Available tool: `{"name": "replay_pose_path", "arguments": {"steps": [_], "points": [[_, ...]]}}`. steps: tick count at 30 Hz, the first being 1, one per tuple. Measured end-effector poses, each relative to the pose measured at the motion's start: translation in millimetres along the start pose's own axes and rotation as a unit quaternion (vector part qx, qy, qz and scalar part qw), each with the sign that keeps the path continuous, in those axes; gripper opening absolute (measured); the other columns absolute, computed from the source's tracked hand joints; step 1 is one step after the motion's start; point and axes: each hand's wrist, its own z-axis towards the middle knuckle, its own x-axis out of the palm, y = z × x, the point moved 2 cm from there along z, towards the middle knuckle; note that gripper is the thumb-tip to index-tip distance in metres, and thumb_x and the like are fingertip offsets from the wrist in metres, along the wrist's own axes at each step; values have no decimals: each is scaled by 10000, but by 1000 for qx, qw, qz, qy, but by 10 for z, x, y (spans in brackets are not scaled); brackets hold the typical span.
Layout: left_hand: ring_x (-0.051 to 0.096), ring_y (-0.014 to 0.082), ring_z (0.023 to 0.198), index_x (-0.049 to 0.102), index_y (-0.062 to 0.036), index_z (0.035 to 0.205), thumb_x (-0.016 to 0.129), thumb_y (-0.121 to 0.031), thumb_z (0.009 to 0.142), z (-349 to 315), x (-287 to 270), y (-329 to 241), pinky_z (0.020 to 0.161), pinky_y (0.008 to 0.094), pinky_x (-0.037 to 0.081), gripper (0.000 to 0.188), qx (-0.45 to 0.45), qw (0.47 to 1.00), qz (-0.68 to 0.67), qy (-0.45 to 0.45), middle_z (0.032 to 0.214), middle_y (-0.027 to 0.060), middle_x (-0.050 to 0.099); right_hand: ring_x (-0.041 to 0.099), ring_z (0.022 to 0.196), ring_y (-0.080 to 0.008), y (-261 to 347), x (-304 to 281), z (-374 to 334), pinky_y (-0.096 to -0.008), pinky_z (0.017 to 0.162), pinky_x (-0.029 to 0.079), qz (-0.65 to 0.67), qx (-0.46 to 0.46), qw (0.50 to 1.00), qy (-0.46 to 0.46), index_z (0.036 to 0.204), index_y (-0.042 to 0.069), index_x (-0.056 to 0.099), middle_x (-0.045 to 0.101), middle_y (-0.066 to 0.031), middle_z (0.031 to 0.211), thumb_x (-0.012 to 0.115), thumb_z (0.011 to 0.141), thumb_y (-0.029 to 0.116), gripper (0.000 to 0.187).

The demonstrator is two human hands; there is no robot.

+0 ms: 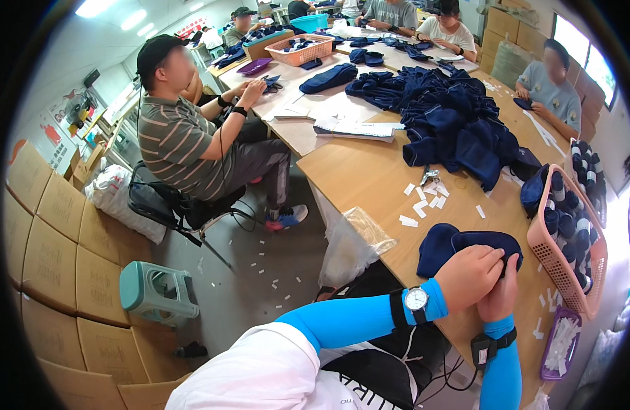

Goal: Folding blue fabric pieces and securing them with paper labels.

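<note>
Navy fabric: the dark blue knit piece (465, 247) looked soft and thick, folded or bunched into a rounded, flattened bundle, with no pattern that could be made out.
Position: it lay on the wooden counter (370, 174), near its front edge, just left of the pink basket (568, 263).
Axis: its long axis ran roughly left to right across the view, the left end rounded and free, the right end under the hands (which end was the opening could not be told).
Left hand: the left hand (469, 275) was curled over the near right part of the piece, fingers bent and pinching the cloth, a wristwatch and a bright blue sleeve on the forearm.
Right hand: the right hand (499, 294) sat just beside and partly behind the left, fingers closed on the same edge of the cloth, a black band at the wrist.
Nearby: small white paper labels (423, 198) were scattered on the counter beyond the piece, and a large heap of navy garments (452, 116) lay farther back.
Basket contents: rolled dark items with white bands stood packed in the basket.
</note>
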Motion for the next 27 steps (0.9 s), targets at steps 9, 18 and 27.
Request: {"name": "replay_pose_path", "arguments": {"steps": [9, 18, 27], "points": [[675, 304, 1109, 735, 37, 1061, 685, -143, 787, -57, 44, -57, 1019, 416, 542, 332, -2, 991, -10, 131, 1203, 156, 719, 703, 971, -163, 23, -163, -32, -330, 831, 589, -479, -230, 847, 4, 1170, 82, 690, 714, -61, 1055, 437, 1136, 552, 534], [538, 350, 1432, 667, -18, 1333, 784, -253, 791, -287, -696, 44, 1161, 464, 464, 602, 25, 989, 17, 146, 1497, 147, 605, 740, 1048, -308, 249, -312, 308, -454, 890, 619, -74, -162, 978, -112, 1376, 40, 597, 739, -148, 1215, 397, 1129, 585, 630], [531, 363, 1432, 596, -34, 1447, 819, -383, 863, -589, -926, 396, 1123, 486, 475, 717, -27, 970, 17, 243, 1564, 153, 546, 737, 1010, -320, 245, -394, 271, -437, 906, 609, -97, -159, 981, -62, 1350, 19, 605, 746, -167, 1186, 362, 1143, 558, 626]]}}
